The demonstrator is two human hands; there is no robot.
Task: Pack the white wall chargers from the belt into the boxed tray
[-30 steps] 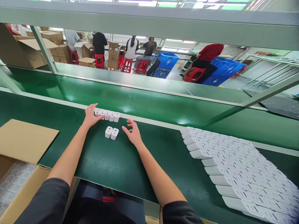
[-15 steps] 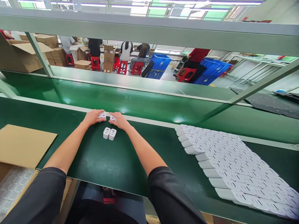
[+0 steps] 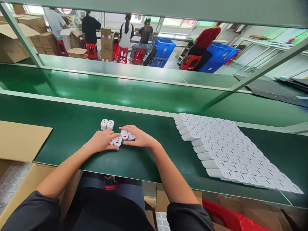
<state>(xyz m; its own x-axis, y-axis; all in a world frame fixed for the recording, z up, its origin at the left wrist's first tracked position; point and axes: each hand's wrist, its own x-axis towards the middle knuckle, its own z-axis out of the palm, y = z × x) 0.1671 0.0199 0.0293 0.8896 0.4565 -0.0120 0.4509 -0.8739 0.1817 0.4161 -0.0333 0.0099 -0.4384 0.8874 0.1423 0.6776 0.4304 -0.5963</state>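
Note:
Two white adapters with slots on top [image 3: 117,141] are gripped by my left hand [image 3: 104,141], its fingers wrapped round their far side. Just right of them, my right hand [image 3: 139,136] holds two more white adapters [image 3: 124,135] between thumb and fingers. Both pairs rest on the dark green bench [image 3: 144,163], close together. Another white pair [image 3: 107,124] stands untouched behind my left hand. On the right, a large slanted block of white adapters [image 3: 216,144] lies in tight rows.
Flat cardboard [image 3: 21,139] covers the bench's left end, above a box of clear trays [image 3: 14,181]. A pale rail [image 3: 96,104] borders the bench's far edge. People on red stools sit beyond, near blue crates [image 3: 165,48].
Both hands have come nearer to me with adapters in them, and they are closer together. A white pair now stands behind my left hand. The view has tilted down.

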